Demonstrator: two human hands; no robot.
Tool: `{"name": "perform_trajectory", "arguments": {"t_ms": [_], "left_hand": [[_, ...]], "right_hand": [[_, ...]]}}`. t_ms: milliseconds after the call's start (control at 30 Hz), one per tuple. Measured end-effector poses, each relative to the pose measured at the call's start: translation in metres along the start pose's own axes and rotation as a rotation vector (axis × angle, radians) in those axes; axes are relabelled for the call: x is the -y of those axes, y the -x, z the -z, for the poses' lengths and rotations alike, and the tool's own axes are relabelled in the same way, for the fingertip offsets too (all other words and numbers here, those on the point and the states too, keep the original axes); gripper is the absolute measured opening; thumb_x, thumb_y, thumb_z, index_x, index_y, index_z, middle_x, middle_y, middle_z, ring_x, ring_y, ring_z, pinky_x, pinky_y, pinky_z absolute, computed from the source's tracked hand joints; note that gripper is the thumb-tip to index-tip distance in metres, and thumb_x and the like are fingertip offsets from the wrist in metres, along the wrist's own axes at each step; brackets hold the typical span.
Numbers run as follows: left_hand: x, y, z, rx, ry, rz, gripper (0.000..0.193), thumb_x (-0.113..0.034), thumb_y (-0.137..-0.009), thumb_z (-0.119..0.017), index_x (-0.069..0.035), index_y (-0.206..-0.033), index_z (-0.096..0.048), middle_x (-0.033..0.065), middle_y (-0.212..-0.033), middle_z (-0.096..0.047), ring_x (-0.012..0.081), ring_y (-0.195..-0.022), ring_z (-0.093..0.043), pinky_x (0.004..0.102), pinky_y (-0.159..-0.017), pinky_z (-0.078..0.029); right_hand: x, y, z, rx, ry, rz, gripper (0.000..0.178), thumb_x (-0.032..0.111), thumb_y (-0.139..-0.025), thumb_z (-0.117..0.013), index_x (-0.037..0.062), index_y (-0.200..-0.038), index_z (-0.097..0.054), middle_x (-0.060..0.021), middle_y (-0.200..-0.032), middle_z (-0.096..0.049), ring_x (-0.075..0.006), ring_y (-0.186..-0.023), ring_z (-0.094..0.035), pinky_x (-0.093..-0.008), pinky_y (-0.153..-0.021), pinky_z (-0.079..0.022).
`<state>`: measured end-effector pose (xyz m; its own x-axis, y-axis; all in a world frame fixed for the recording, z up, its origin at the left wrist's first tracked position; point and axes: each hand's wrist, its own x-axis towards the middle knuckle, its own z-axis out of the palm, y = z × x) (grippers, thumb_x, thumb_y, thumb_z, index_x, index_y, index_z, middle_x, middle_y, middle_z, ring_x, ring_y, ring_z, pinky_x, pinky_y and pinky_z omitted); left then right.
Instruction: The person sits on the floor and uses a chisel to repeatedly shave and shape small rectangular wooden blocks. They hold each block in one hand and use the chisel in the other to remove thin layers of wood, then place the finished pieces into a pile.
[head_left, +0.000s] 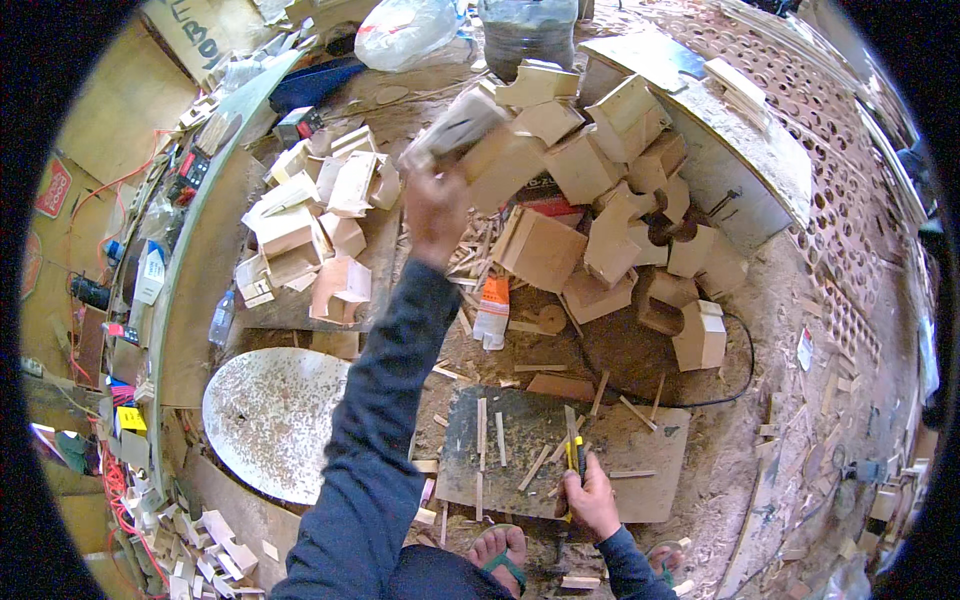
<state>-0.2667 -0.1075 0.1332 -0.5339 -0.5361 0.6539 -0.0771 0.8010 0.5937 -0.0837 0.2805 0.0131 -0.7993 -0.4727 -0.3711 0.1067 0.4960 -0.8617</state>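
My left hand (437, 210) is stretched far out with its fingers closed on a wooden piece (468, 122). Motion blurs that piece, and its exact shape is unclear. It is up against the far heap of pale wooden box-like parts (540, 250). Close to my body, my right hand (592, 497) grips a yellow and black utility knife (575, 448), its tip pointing away from me. The knife is over a dark board (460, 455) strewn with thin wood strips (500, 438).
More wooden parts (350, 185) are piled at the left. A white oval board (265, 425) lies beside my left forearm. An orange and white tube (492, 310) rests mid-floor. A black cable (740, 370) loops at the right. Perforated sheets (850, 240) lie at the far right.
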Motion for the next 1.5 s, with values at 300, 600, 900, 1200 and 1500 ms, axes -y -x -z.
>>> {"name": "perform_trajectory", "arguments": {"t_ms": [300, 600, 900, 1200, 1500], "left_hand": [[0.004, 0.26, 0.125, 0.089, 0.183, 0.921, 0.075, -0.008, -0.092, -0.052, 0.0, -0.146, -0.001, 0.0323, -0.148, -0.008, 0.0391, -0.14, -0.013, 0.0425, -0.112, -0.02], [-0.023, 0.223, 0.118, 0.444, -0.711, 0.187, 0.064, -0.043, -0.091, -0.053, 0.001, -0.135, -0.04, 0.0272, -0.143, -0.029, 0.0428, -0.131, -0.028, 0.051, -0.109, -0.022], [-0.004, 0.226, 0.129, 0.882, -0.576, 0.376, 0.059, -0.048, -0.081, -0.061, 0.007, -0.102, -0.065, 0.0247, -0.137, -0.038, 0.0421, -0.127, -0.032, 0.0476, -0.108, -0.027], [-0.023, 0.264, 0.116, 0.667, -0.698, 0.347, 0.068, -0.053, -0.09, -0.051, 0.013, -0.107, -0.055, 0.03, -0.131, -0.036, 0.0424, -0.125, -0.029, 0.0491, -0.106, -0.024], [-0.028, 0.274, 0.108, 0.599, -0.68, 0.435, 0.073, -0.058, -0.094, -0.037, 0.012, -0.112, -0.049, 0.0331, -0.107, -0.05, 0.0486, -0.105, -0.05, 0.0492, -0.093, -0.039]], "right_hand": [[0.01, -0.006, -0.011, -0.021, -0.016, 0.123, 0.016, 0.016, -0.091, -0.051, 0.0028, -0.1, -0.046, -0.0078, -0.067, -0.057, -0.0176, -0.057, -0.058, -0.0344, -0.052, -0.047], [0.029, 0.001, -0.049, 0.176, -0.143, -0.118, 0.041, 0.023, -0.088, -0.05, -0.0038, -0.117, -0.042, -0.0297, -0.069, -0.058, -0.048, -0.068, -0.059, -0.0543, -0.062, -0.045], [0.036, -0.006, -0.061, 0.147, -0.233, -0.171, 0.036, 0.024, -0.087, -0.051, -0.0032, -0.109, -0.046, -0.0331, -0.079, -0.061, -0.0506, -0.078, -0.06, -0.0565, -0.071, -0.048], [0.045, -0.016, -0.077, 0.192, -0.197, -0.147, 0.032, 0.021, -0.088, -0.047, -0.0076, -0.1, -0.043, -0.0328, -0.077, -0.061, -0.05, -0.074, -0.061, -0.055, -0.069, -0.049], [0.056, -0.053, -0.092, 0.299, -0.137, -0.009, 0.038, 0.012, -0.082, -0.048, -0.0191, -0.102, -0.04, -0.0376, -0.082, -0.06, -0.0489, -0.08, -0.063, -0.0513, -0.074, -0.051]]}}
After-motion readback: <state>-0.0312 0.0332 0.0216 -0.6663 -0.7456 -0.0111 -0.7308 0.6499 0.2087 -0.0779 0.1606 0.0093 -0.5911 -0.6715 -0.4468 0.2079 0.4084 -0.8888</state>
